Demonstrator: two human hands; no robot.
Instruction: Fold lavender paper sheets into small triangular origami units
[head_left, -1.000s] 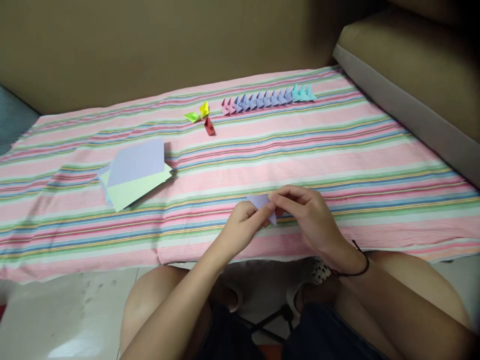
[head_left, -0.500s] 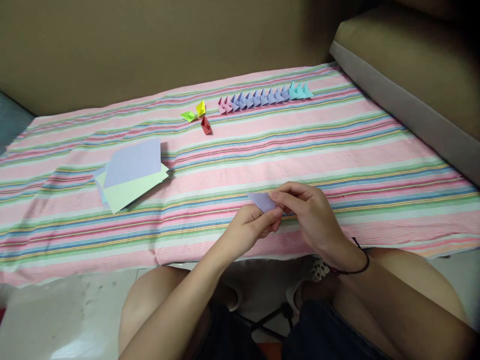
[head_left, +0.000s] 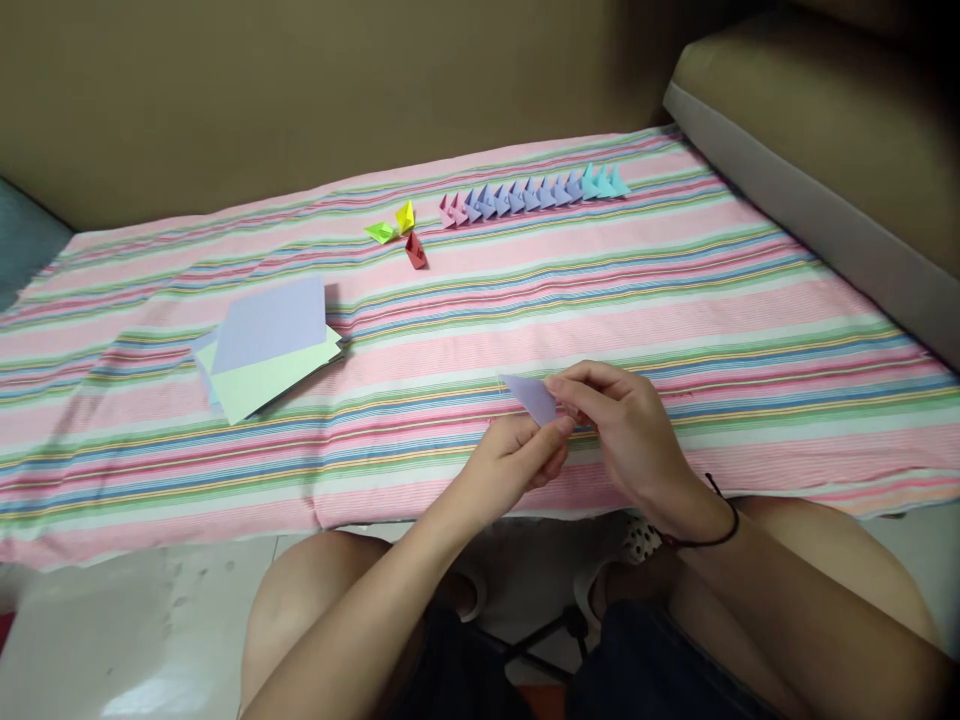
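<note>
A small folded lilac paper (head_left: 531, 396) is pinched between both of my hands, just above the near edge of the striped cloth (head_left: 675, 300). My left hand (head_left: 517, 462) grips its lower side with thumb and fingers closed. My right hand (head_left: 626, 430), with a black band at the wrist, pinches its right end. Only the pointed left part of the paper shows; the rest is hidden by my fingers.
A stack of lilac and pale green paper sheets (head_left: 266, 345) lies at the left. A row of several folded pink, lilac and teal pieces (head_left: 532, 193) stands at the back, with green, yellow and red folded pieces (head_left: 401, 235) beside it. A brown cushion (head_left: 817, 130) borders the right.
Both hands have shifted slightly right and up with the lilac paper, which now shows more of its pointed tip between the fingers.
</note>
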